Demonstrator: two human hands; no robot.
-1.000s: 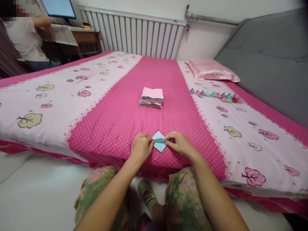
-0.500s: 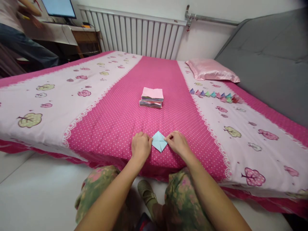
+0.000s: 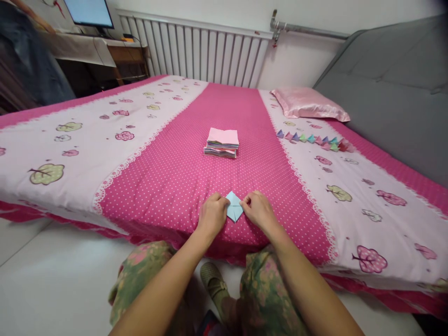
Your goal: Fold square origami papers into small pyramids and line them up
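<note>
Both hands have drawn inward over the last half second. The left hand (image 3: 212,215) and right hand (image 3: 259,211), fingers curled narrow, pinch the side corners of the folded blue paper (image 3: 234,207) flat between them on the bedspread (image 3: 168,177). Judged: the fold is being narrowed.

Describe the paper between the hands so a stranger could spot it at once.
On the bed, follow the dotted pink middle strip to its near edge. There the left hand and right hand pinch a light blue folded paper. It is one flat diamond, unlike the paper stack farther up and the row of coloured folded pieces at right.
</note>
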